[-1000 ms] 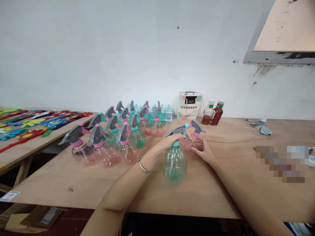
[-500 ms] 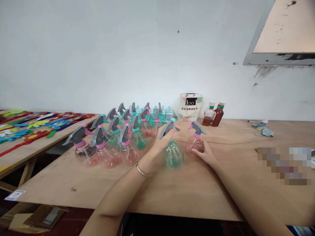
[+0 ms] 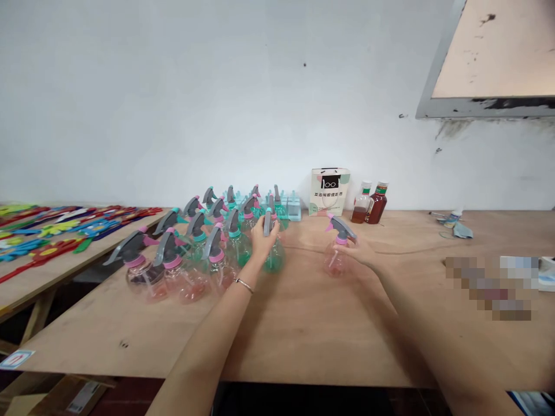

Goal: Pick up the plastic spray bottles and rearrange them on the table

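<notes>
Though apart, one bottle (image 3: 274,261) (image 3: 333,264) per hand (image 3: 262,238) (image 3: 363,251).

**Bare-Armed, With One Gleam of Metal**

I wear a thin, silvery bangle (image 3: 244,285) on my left wrist, its slim band curving round. My left hand (image 3: 263,237) and right hand (image 3: 358,248) are bare, as are my left forearm (image 3: 203,346) and right forearm (image 3: 433,346). Beyond the right one, a scrap of sleeve (image 3: 529,403) shows white and dark blue, mostly cut off.

A: Green spray bottle (image 3: 274,260)?
B: Frame centre, roughly upright. Translucent green body, grey handle facing camera.
A: Pink spray bottle (image 3: 333,264)?
B: Just right of centre. Translucent pink body, pink collar, grey handle, pink nozzle pointing left.
</notes>
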A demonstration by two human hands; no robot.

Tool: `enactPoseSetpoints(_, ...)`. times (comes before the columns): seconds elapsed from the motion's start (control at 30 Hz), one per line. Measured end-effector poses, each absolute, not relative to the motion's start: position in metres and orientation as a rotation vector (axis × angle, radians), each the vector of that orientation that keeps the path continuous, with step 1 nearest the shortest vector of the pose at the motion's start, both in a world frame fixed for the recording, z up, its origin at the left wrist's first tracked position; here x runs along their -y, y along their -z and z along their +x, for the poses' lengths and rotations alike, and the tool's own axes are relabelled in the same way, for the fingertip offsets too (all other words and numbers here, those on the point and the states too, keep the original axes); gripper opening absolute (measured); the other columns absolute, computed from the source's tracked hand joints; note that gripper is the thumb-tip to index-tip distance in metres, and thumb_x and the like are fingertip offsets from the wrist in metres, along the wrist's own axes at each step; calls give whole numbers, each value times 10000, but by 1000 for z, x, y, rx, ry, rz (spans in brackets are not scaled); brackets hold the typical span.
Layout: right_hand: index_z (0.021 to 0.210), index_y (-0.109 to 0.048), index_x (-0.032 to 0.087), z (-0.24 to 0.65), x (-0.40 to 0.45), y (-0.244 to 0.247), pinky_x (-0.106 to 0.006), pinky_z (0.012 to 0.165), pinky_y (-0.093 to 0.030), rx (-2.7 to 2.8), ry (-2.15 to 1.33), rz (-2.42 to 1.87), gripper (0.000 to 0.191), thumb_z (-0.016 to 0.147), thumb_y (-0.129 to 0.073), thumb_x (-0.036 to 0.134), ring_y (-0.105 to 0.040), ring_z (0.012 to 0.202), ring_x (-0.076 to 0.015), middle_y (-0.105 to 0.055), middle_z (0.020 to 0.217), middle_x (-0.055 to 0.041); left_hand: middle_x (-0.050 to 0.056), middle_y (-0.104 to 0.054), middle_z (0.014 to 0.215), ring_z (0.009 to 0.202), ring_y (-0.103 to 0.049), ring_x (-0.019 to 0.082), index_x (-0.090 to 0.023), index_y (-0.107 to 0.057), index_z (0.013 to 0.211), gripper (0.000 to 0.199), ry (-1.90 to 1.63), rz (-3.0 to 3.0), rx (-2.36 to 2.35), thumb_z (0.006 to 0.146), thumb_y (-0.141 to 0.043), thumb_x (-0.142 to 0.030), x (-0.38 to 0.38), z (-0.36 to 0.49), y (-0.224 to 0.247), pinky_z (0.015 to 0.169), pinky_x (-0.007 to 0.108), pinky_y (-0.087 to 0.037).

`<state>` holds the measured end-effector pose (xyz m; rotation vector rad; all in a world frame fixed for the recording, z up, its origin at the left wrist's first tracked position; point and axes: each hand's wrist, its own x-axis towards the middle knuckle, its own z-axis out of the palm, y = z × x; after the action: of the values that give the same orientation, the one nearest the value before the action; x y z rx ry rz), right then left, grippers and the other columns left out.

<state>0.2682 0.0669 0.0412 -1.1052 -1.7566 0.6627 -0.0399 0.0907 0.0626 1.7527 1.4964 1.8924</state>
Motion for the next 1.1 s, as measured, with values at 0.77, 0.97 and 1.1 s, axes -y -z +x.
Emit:
enactPoseSetpoints(0.77,946,-697,276,220,-63,-90,-397,901,-520,1614,-850,-876,287,675,-609,310,-671,1109,-292,-760,1039,-22,131,-387,1596,1501,-324,337,-268,-451,1471,707,-834,2477,-1010,835,-663,-491,14,7,-6,1230,519,-301)
enactPoseSetpoints(0.97,952,-677,279,220,-53,-99,-402,896,-528,1673,-795,-888,232,765,-669,416,-663,995,-263,-743,951,-20,116,-486,1534,1474,-381,338,-279,-573,1372,620,-717,2367,-1130,811,-676,-523,11,9,11,1234,514,-275)
enactPoseSetpoints(1.1,992,-690,287,219,-53,-101,-417,916,-527,1684,-811,-882,237,771,-660,366,-672,921,-258,-741,904,-18,134,-657,1299,1264,-590,299,-231,-616,1217,361,-1168,2320,-1302,910,-563,-413,6,1,7,1116,505,-413)
